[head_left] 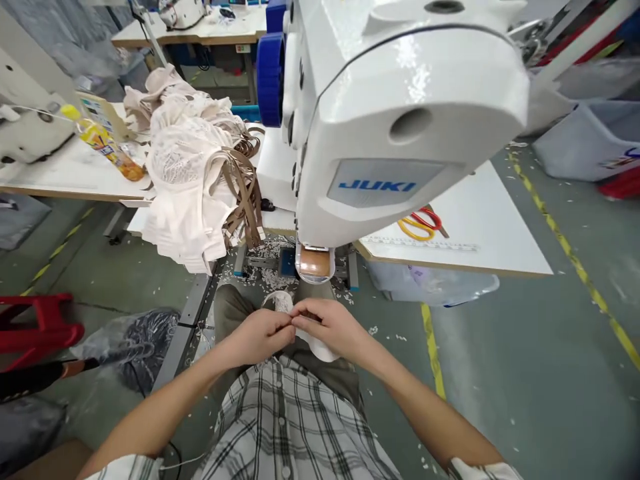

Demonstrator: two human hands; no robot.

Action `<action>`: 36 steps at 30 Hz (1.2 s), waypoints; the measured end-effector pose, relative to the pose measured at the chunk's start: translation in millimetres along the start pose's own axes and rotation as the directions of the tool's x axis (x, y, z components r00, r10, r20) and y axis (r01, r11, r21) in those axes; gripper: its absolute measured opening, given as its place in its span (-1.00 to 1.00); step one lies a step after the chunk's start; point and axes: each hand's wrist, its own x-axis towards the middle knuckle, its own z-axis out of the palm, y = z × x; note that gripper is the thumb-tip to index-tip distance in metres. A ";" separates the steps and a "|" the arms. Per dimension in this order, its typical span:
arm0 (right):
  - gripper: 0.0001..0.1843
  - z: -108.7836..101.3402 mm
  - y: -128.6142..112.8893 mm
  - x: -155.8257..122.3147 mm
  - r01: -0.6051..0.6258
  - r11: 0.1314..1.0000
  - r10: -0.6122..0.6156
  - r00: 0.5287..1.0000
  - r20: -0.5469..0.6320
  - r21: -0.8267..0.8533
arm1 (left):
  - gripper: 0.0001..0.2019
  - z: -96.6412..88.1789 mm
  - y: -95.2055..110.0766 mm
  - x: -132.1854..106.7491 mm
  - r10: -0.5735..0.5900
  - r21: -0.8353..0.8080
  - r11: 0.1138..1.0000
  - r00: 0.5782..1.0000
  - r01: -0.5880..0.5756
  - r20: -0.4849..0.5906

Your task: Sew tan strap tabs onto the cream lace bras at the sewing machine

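Observation:
Over my lap, my left hand (265,335) and my right hand (336,331) meet with fingertips pinched together on a pale lace bra (283,302). A smooth white part of it shows below my right hand, while its middle is hidden behind the fingers. Just beyond my hands stands the white JUKI sewing machine (400,127), whose clear guard and narrow sewing arm (315,262) point toward me. Left of the machine, a pile of pale lace bras (185,160) with brown straps (245,193) hangs over the table edge.
On the right table lie scissors with red and yellow handles (420,225) and a clear ruler (435,245). A drink bottle (107,147) leans at the left. A red stool (40,327) and plastic bag (145,347) stand on the left floor. Scraps litter the floor beneath the machine.

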 end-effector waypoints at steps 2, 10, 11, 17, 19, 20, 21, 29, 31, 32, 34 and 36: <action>-0.82 -3.6 5.2 -2.0 -0.018 0.994 0.024 0.999 0.049 -0.112 | -0.73 0.4 -7.1 8.6 0.013 0.042 0.999 1.000 -0.012 -0.017; -0.65 22.8 57.3 -2.4 -0.202 0.932 0.326 0.827 -0.458 0.300 | -0.70 30.1 -46.5 23.3 0.033 -0.145 0.986 0.945 -0.085 -0.324; -0.63 29.5 58.4 -1.2 -0.184 0.911 0.369 0.764 -0.529 0.370 | -0.65 40.8 -51.0 25.0 0.032 -0.206 0.974 0.955 -0.096 -0.295; -0.64 67.2 42.1 5.4 -0.123 0.943 0.318 0.610 -0.726 0.309 | -0.38 84.4 -57.3 43.8 -0.005 -0.560 0.817 0.971 -0.134 -0.240; -0.67 76.1 41.6 7.6 -0.083 0.966 0.245 0.601 -0.761 0.245 | -0.36 88.8 -50.6 47.5 -0.058 -0.627 0.762 0.948 -0.159 -0.311; -0.68 79.7 42.6 8.8 -0.054 0.972 0.214 0.591 -0.778 0.227 | -0.37 90.3 -46.6 48.6 -0.091 -0.645 0.743 0.930 -0.175 -0.357; -0.70 82.5 43.8 9.7 -0.024 0.976 0.189 0.578 -0.794 0.215 | -0.40 91.5 -42.7 49.3 -0.124 -0.654 0.732 0.907 -0.190 -0.402; -0.76 48.1 42.5 -13.7 -0.041 0.987 -0.094 0.653 -0.752 -0.158 | -0.59 53.2 -19.4 34.3 -0.113 -0.464 0.878 0.892 -0.117 -0.438; -0.65 26.9 40.0 -21.5 0.059 0.945 -0.264 0.719 -0.643 -0.322 | -0.61 34.7 -10.5 24.3 -0.070 -0.375 0.926 0.952 -0.050 -0.299; -0.61 17.0 38.1 -23.8 0.141 0.924 -0.323 0.787 -0.527 -0.355 | -0.61 27.0 -5.7 19.7 -0.054 -0.332 0.943 0.974 -0.023 -0.221; -0.62 1.1 33.0 -25.2 0.282 0.907 -0.360 0.905 -0.228 -0.313 | -0.68 15.9 3.5 12.8 -0.030 -0.259 0.966 0.996 0.006 -0.089; -0.73 -8.4 26.9 -24.1 0.295 0.926 -0.304 0.953 -0.005 -0.238 | -0.76 10.4 10.3 9.6 -0.010 -0.211 0.977 1.000 0.010 0.004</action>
